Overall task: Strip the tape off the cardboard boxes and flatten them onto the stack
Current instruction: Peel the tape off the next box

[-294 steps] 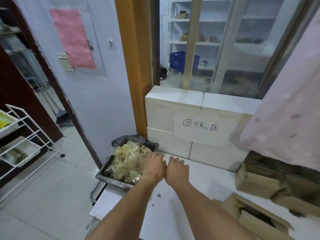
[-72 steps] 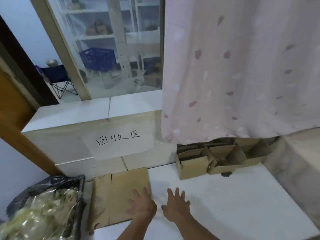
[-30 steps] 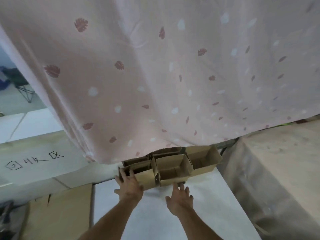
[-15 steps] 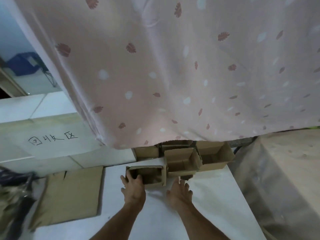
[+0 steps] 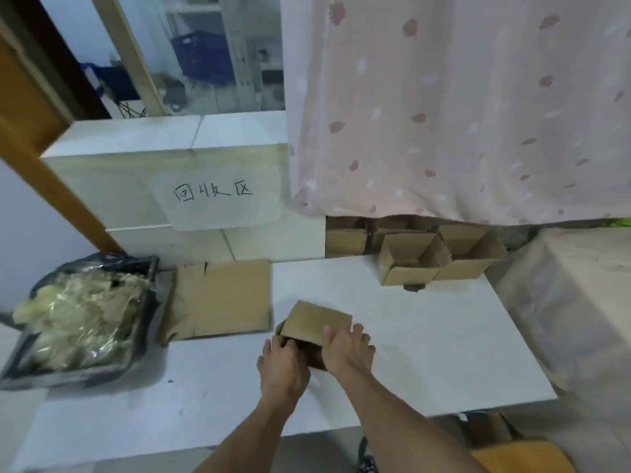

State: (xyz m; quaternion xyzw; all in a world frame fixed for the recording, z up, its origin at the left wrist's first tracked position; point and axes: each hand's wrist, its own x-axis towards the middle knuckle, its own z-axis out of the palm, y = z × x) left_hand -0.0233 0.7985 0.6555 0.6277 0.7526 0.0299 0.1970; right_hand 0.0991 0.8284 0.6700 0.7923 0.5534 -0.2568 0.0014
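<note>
From the head view, a small cardboard box (image 5: pixel 316 327) lies on the white counter (image 5: pixel 426 336) near its front edge, its open end turned towards the person; the left hand (image 5: pixel 281 365) grips the box's near left corner with fingers curled into the opening; the right hand (image 5: pixel 346 348) lies over the box's top panel at its near right side, fingers bent over the edge and holding it; the two hands sit close together, thumbs nearly touching; just left of the box, well clear of it, a flattened cardboard stack (image 5: pixel 222 298) lies against the white tiled ledge (image 5: pixel 164 155) bearing a handwritten paper sign (image 5: pixel 218 196); further left a black-lined bin (image 5: pixel 82 315) holds a heap of stripped clear tape (image 5: pixel 75 312); at the back right of the counter several open boxes (image 5: pixel 433 257) stand side by side, partly under a pink patterned curtain (image 5: pixel 454 107)
</note>
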